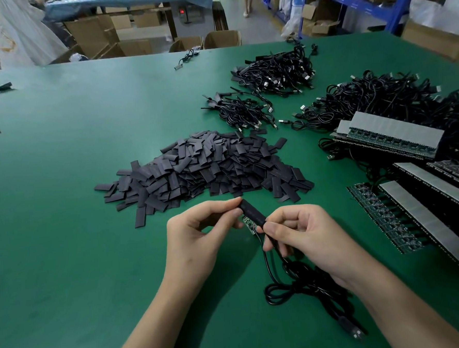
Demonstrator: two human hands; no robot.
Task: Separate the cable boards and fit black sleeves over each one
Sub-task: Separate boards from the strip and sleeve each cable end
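My left hand (197,235) pinches the upper end of a black sleeve (252,212) between thumb and fingers. My right hand (305,239) pinches the sleeve's lower end. A small green cable board (250,226) shows just beneath the sleeve, between both hands. Whether the board is inside the sleeve I cannot tell. Its black cable (297,285) loops down over the green table (64,211) to a USB plug (353,333) near the front edge. A large heap of loose black sleeves (201,167) lies just beyond my hands.
Panels of joined cable boards (395,220) with grey backing lie at the right. Bundles of sleeved cables (273,71) and a smaller bundle (240,111) lie at the back right. A tangle of cables (395,96) sits behind the panels. Cardboard boxes (134,34) stand beyond the table.
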